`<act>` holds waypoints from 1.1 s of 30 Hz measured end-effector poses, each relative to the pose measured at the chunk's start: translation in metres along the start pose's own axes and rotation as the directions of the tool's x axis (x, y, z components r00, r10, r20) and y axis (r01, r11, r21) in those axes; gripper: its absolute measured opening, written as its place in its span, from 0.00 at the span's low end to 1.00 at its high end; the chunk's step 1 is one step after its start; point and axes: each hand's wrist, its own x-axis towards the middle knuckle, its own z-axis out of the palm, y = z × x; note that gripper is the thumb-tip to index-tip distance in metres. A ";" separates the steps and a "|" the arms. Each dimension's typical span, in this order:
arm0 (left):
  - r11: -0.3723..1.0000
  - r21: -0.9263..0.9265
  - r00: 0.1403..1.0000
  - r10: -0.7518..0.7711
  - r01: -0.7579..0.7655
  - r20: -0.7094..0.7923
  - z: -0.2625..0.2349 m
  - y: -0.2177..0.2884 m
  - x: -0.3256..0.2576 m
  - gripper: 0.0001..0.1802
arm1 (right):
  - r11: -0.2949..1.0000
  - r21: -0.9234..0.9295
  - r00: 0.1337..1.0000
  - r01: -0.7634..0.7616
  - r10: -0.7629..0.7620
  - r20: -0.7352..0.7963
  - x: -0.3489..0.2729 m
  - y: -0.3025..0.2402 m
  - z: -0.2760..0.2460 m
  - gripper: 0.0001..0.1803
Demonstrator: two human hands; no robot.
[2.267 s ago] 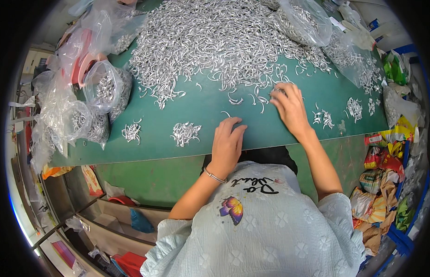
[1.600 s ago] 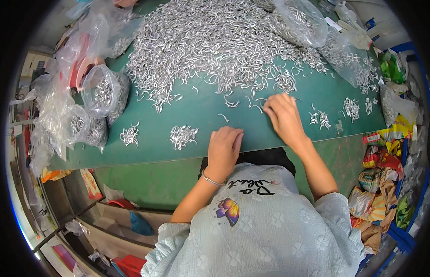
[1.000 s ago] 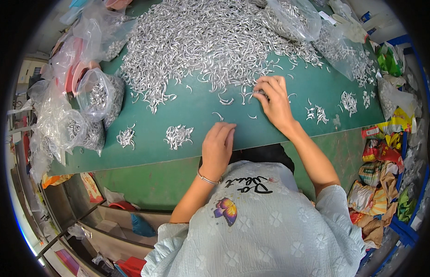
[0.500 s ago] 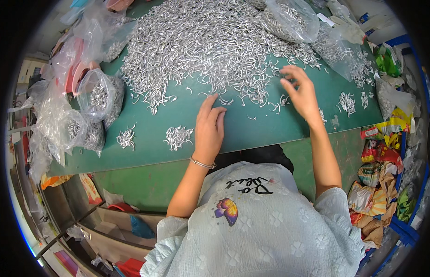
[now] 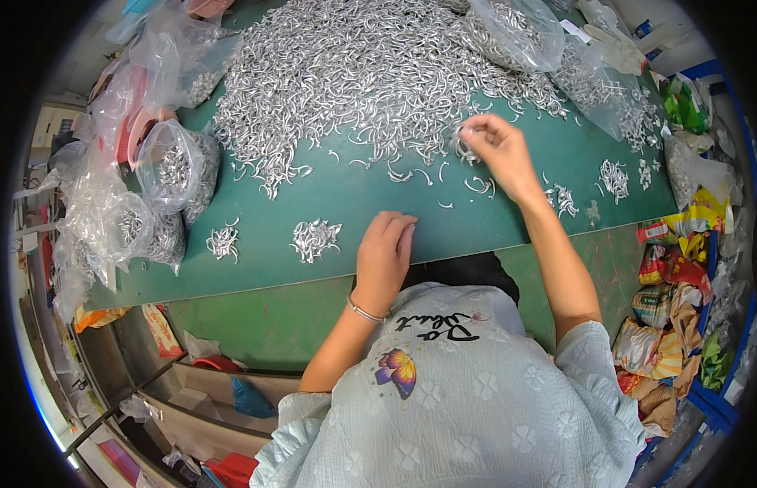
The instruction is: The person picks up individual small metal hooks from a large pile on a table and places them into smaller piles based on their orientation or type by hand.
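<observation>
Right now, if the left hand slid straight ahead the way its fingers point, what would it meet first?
Probably the loose curved silvery pieces just short of the large pile, across some green tabletop; the height of the left hand is hard to judge.

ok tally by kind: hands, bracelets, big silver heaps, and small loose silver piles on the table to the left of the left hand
Hands: 2, left hand and right hand
Bracelet: 1
Big silver heap: 1
Small loose piles: 2, nearer pile and farther pile, counting out from that hand
Total: 6
</observation>
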 end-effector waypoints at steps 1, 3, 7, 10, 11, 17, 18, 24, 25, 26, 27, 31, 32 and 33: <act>1.000 -0.003 1.000 0.000 0.000 -0.007 -0.001 0.000 0.001 0.07 | 0.985 0.168 0.998 -0.050 0.056 -0.033 0.002 -0.001 -0.008 0.09; 1.000 -0.010 1.000 0.001 -0.001 -0.022 -0.001 -0.001 0.004 0.07 | 0.915 0.344 0.978 -0.208 0.201 0.058 0.006 -0.009 -0.023 0.14; 1.000 -0.011 0.999 0.006 -0.007 -0.039 -0.002 -0.001 0.007 0.07 | 0.869 0.446 0.976 -0.213 0.171 0.134 0.006 -0.019 -0.037 0.16; 1.000 0.002 0.998 0.025 -0.025 -0.057 -0.003 -0.003 0.009 0.07 | 0.925 0.351 0.985 -0.148 0.104 0.141 0.007 -0.026 -0.041 0.19; 1.000 0.005 0.998 0.022 -0.022 -0.059 -0.004 -0.004 0.009 0.07 | 0.934 0.338 0.988 -0.118 0.077 0.131 0.007 -0.029 -0.042 0.18; 0.999 0.036 0.998 0.015 -0.013 -0.066 -0.006 -0.009 0.009 0.08 | 0.983 -0.159 0.996 0.091 -0.092 0.000 -0.001 -0.014 -0.040 0.12; 0.998 0.054 0.997 0.018 -0.014 -0.071 -0.006 -0.010 0.008 0.07 | 0.956 -0.277 0.995 0.099 -0.097 0.021 -0.006 -0.017 -0.038 0.10; 0.991 0.137 0.997 0.015 -0.003 -0.082 -0.002 -0.012 0.011 0.08 | 0.880 -0.453 0.989 0.143 -0.139 0.041 -0.029 -0.018 -0.011 0.07; 0.993 0.119 0.996 -0.012 0.022 -0.090 -0.001 -0.013 0.014 0.09 | 0.883 -0.444 0.988 0.156 -0.146 0.057 -0.029 -0.017 -0.008 0.07; 0.994 0.102 0.995 -0.038 0.048 -0.096 0.000 -0.013 0.017 0.10 | 0.840 -0.489 0.970 0.234 -0.238 0.055 -0.027 -0.014 -0.006 0.07; 0.994 0.085 0.993 -0.064 0.073 -0.102 0.001 -0.013 0.020 0.11 | 0.788 -0.533 0.943 0.308 -0.329 0.058 -0.022 -0.010 -0.005 0.07; 0.988 -0.121 0.962 -0.127 0.100 -0.242 0.003 -0.006 0.034 0.15 | 0.587 -0.706 0.890 0.396 -0.435 0.138 -0.010 0.006 0.006 0.07; 0.991 -0.093 0.962 -0.114 0.094 -0.247 0.002 -0.005 0.032 0.16 | 0.527 -0.746 0.879 0.406 -0.450 0.160 -0.012 0.003 0.006 0.04; 0.994 -0.064 0.962 -0.102 0.088 -0.253 0.001 -0.005 0.031 0.16 | 0.522 -0.754 0.879 0.399 -0.452 0.153 -0.013 0.001 0.004 0.03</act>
